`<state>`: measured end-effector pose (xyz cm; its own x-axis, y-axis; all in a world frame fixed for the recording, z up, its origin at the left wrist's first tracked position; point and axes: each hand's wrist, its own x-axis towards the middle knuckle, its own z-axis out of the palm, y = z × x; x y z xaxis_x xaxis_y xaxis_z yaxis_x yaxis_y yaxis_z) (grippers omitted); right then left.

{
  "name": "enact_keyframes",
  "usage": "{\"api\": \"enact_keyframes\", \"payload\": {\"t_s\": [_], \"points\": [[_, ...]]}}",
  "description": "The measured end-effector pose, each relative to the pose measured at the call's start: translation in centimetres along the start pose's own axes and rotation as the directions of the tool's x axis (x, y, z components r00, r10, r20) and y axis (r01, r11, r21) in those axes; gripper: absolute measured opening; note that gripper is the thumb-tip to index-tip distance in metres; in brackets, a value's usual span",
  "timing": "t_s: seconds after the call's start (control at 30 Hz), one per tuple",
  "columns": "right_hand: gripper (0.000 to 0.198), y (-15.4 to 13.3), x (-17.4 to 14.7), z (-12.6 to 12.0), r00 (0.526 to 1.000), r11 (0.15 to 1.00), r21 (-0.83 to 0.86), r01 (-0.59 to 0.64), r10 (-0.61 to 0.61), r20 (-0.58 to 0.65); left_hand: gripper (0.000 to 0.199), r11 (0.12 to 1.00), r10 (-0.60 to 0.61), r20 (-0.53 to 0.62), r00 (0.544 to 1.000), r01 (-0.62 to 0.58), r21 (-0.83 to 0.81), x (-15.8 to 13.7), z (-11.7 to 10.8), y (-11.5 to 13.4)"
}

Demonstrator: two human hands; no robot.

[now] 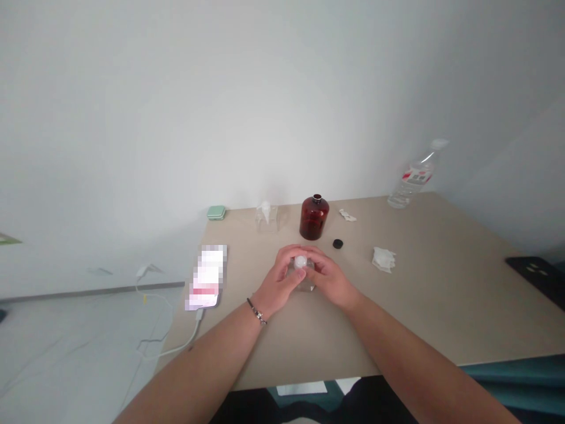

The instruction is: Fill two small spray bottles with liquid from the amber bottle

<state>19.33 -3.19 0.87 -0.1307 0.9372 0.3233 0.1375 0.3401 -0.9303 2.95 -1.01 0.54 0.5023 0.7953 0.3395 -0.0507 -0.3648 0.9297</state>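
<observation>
Both hands wrap around a small clear bottle (307, 285) with a white top (301, 261), standing on the table in front of me. My left hand (282, 277) curls round its left side, the thumb lying across the front. Round the right side closes my right hand (329, 277), its fingertips meeting the left ones behind the bottle. Much of the bottle is hidden by the fingers. Just beyond the hands stands a dark red-brown bottle (313, 219) with an uncovered neck. A small black cap (338, 243) lies to the right of that bottle.
A clear container with a white nozzle (266, 213) and a green case (216, 212) stand along the wall. A phone (206, 277) with a white cable lies left. Crumpled tissue (384, 259), a white scrap (347, 215), a water bottle (415, 176) and a black object (536, 274) are right.
</observation>
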Motion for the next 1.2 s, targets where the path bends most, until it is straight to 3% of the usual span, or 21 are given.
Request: {"api": "enact_keyframes", "payload": {"t_s": [0.23, 0.4, 0.67, 1.2], "points": [[0.021, -0.1, 0.0, 0.6, 0.991, 0.993, -0.118, -0.016, 0.000, -0.137, 0.042, 0.999, -0.048, -0.027, 0.998, 0.048, -0.005, -0.1, 0.1, 0.2], [0.018, -0.1, 0.1, 0.7, 0.990, 0.992, -0.128, -0.020, 0.003, -0.138, 0.038, 0.997, -0.021, -0.038, 0.999, 0.018, -0.078, 0.0, 0.2, 0.0], [0.030, 0.7, -0.1, 0.7, 0.996, 0.992, -0.128, 0.008, -0.019, -0.087, 0.034, 0.994, -0.018, -0.063, 0.998, 0.012, -0.105, 0.0, 0.3, 0.0], [0.014, 0.2, 0.0, 1.3, 0.984, 0.985, -0.174, -0.022, -0.009, -0.178, 0.031, 0.992, -0.042, -0.075, 0.996, 0.033, -0.119, 0.1, 0.6, 0.1]]}}
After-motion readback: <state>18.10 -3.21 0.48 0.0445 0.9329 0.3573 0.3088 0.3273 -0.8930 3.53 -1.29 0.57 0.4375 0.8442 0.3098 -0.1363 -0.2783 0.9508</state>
